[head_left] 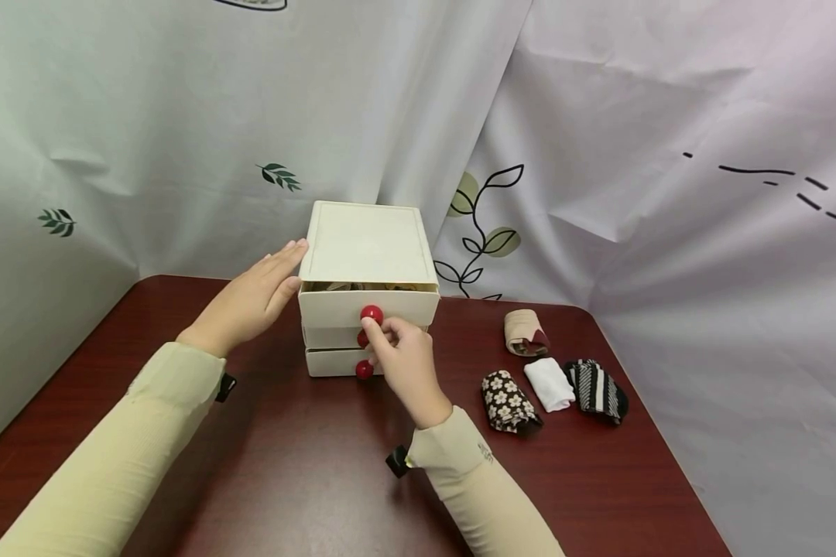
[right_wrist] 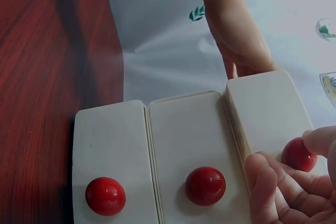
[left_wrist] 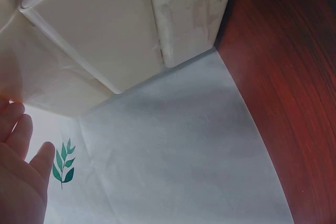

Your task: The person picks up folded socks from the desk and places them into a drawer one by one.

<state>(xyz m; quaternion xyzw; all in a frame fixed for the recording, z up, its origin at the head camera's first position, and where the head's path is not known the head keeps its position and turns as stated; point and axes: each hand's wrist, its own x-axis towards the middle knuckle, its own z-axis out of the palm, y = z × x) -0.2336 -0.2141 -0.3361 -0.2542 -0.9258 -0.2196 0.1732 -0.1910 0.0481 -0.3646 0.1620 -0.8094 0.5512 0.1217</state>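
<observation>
A small cream three-drawer box (head_left: 365,263) is standing at the back of a dark red wooden table (head_left: 299,472), close against a white cloth backdrop printed with leaves (head_left: 181,116). The person's left hand (head_left: 251,302) is lying flat against the box's left side, fingers straight and together, bracing it. The right hand (head_left: 404,360) is reaching to the front of the box, its fingertips (right_wrist: 315,140) pinching the red round knob of the top drawer (head_left: 371,313). That top drawer (head_left: 369,305) is sitting slightly pulled out, and a strip of something brownish is showing inside, too small to identify. The middle drawer's red knob (right_wrist: 205,185) and the bottom drawer's red knob (right_wrist: 105,195) are untouched, and both those drawers are closed. To the right of the box, well apart from it, four rolled socks are lying on the table: a beige one (head_left: 525,331) behind, then a brown flowered one (head_left: 507,400), a white one (head_left: 549,384) and a black striped one (head_left: 595,389) in a row.
</observation>
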